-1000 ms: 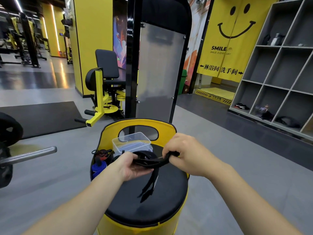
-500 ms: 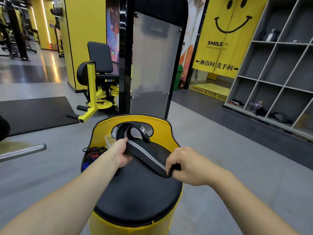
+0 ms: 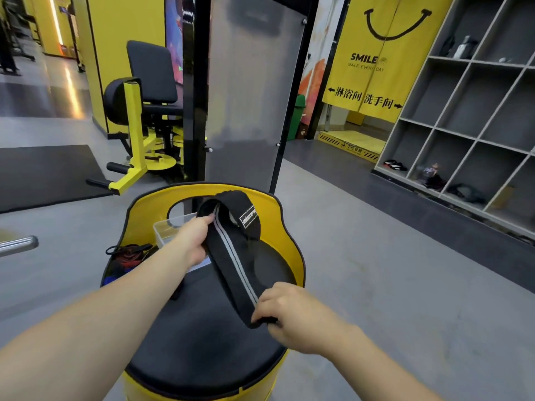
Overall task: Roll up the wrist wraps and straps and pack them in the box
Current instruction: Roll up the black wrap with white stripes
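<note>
A black wrist wrap (image 3: 236, 256) with grey stripes and a small label is stretched out above the black padded seat (image 3: 202, 342). My left hand (image 3: 194, 241) pinches it near the far end, where the wrap folds over in a loop. My right hand (image 3: 286, 316) grips its near end. A clear plastic box (image 3: 169, 230) stands on the seat behind my left hand, partly hidden. To the left of the box lie red and black straps (image 3: 130, 254) and a blue roll (image 3: 111, 279).
The seat has a yellow backrest (image 3: 278, 227) with an oval cutout. Behind it rise a grey panel (image 3: 249, 96) and a black post. A yellow and black gym machine (image 3: 139, 125) is at the back left, grey shelves (image 3: 477, 125) at the right, a steel bar (image 3: 17, 246) at the left edge.
The wrap went from bunched between my hands to pulled out long. My left hand moved up and away, my right hand came nearer and lower. The view shifted closer to the seat.
</note>
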Tool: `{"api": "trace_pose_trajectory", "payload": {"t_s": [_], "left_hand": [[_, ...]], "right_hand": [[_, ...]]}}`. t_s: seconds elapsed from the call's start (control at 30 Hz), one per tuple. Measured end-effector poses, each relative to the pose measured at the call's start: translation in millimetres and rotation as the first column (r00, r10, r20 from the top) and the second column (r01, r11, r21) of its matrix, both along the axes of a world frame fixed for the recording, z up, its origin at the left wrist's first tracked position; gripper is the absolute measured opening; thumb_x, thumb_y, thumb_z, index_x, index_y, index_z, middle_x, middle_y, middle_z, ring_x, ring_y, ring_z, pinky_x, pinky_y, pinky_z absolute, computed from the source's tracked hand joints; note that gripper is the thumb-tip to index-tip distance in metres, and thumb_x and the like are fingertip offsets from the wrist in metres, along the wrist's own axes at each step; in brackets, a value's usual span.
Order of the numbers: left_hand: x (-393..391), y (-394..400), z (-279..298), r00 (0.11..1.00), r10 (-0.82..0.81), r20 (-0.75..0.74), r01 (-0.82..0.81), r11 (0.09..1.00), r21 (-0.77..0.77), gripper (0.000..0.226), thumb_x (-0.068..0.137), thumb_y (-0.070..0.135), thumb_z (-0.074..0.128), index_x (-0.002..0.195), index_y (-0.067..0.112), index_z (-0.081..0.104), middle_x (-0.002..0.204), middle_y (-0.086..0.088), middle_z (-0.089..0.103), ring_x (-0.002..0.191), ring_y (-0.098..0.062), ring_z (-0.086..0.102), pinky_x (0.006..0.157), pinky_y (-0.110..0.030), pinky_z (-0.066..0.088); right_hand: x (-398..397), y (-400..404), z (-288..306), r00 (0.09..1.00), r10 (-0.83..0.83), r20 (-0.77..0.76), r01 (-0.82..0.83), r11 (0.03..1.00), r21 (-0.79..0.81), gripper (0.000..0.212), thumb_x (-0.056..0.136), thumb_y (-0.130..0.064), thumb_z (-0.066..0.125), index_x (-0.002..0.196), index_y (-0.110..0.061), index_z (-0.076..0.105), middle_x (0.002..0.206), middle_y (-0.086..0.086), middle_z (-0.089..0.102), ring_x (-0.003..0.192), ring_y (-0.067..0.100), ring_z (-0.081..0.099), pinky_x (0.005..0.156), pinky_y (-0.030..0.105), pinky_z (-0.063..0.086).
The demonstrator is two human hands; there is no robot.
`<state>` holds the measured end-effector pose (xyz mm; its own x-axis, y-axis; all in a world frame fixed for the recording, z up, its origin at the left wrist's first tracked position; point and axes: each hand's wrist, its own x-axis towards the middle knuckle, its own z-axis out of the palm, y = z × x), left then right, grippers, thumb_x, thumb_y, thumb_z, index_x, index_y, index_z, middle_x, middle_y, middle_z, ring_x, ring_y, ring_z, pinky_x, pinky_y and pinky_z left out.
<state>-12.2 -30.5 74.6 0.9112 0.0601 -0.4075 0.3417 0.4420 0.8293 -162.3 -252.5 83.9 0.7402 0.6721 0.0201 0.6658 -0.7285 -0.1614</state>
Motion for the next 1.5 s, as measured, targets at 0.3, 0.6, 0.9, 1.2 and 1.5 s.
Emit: {"api": "trace_pose_trajectory", "payload": {"t_s": [0.3, 0.6, 0.9, 1.2, 1.5], "left_hand": [[60.7, -14.1, -67.6, 0.991, 0.014, -0.136, 0.000, 0.994, 0.106, 0.051, 0.100, 0.052, 0.061, 0.117, 0.004, 0.064, 0.097, -0.017, 0.073, 0.085, -0.034, 0.071, 0.071, -0.046, 0.055], [98.9, -17.3, -106.6, 0.940, -0.045, -0.340, 0.087, 0.990, 0.111, 0.037, 0.101, 0.032, 0.057, 0.101, 0.001, 0.076, 0.072, -0.017, 0.075, 0.071, -0.032, 0.069, 0.072, -0.041, 0.059], [100.4, -17.5, -150.4, 0.949, -0.082, -0.304, 0.115, 0.989, 0.092, 0.047, 0.105, 0.048, 0.053, 0.115, 0.006, 0.072, 0.107, -0.017, 0.077, 0.097, -0.034, 0.074, 0.089, -0.048, 0.059], [40.7, -2.0, -194.7, 0.961, -0.191, -0.201, 0.243, 0.929, 0.278, 0.021, 0.103, 0.023, 0.062, 0.118, 0.010, 0.070, 0.106, -0.007, 0.079, 0.101, -0.026, 0.074, 0.092, -0.045, 0.059], [-79.9, 6.3, -212.7, 0.914, -0.102, -0.393, 0.323, 0.769, 0.552, 0.032, 0.093, 0.037, 0.076, 0.098, 0.007, 0.070, 0.090, -0.016, 0.075, 0.075, -0.030, 0.077, 0.064, -0.040, 0.066]], "right_hand": [[34.7, 3.9, -74.4, 0.998, 0.065, -0.005, -0.065, 0.997, -0.043, 0.040, 0.080, -0.020, 0.048, 0.104, -0.031, 0.079, 0.092, -0.007, 0.067, 0.081, 0.022, 0.055, 0.060, 0.027, 0.044], [73.5, 12.9, -174.1, 0.996, 0.009, 0.087, 0.001, 0.993, -0.116, 0.034, 0.073, -0.036, 0.046, 0.081, -0.050, 0.075, 0.078, -0.022, 0.057, 0.065, 0.003, 0.048, 0.048, 0.014, 0.040], [74.5, 22.9, -218.2, 0.993, -0.033, 0.110, 0.049, 0.989, -0.143, 0.033, 0.070, -0.035, 0.045, 0.075, -0.050, 0.075, 0.072, -0.023, 0.056, 0.064, 0.002, 0.050, 0.045, 0.014, 0.041], [57.5, 49.3, -230.0, 0.993, -0.051, 0.104, 0.065, 0.989, -0.129, 0.025, 0.044, -0.036, 0.080, 0.067, -0.041, 0.073, 0.064, -0.019, 0.053, 0.058, 0.004, 0.050, 0.044, 0.014, 0.037], [31.6, 75.3, -226.9, 0.976, -0.194, 0.099, 0.190, 0.980, 0.053, 0.045, 0.044, -0.014, 0.091, 0.073, -0.025, 0.058, 0.061, -0.010, 0.058, 0.055, 0.011, 0.056, 0.045, 0.023, 0.044]]}}
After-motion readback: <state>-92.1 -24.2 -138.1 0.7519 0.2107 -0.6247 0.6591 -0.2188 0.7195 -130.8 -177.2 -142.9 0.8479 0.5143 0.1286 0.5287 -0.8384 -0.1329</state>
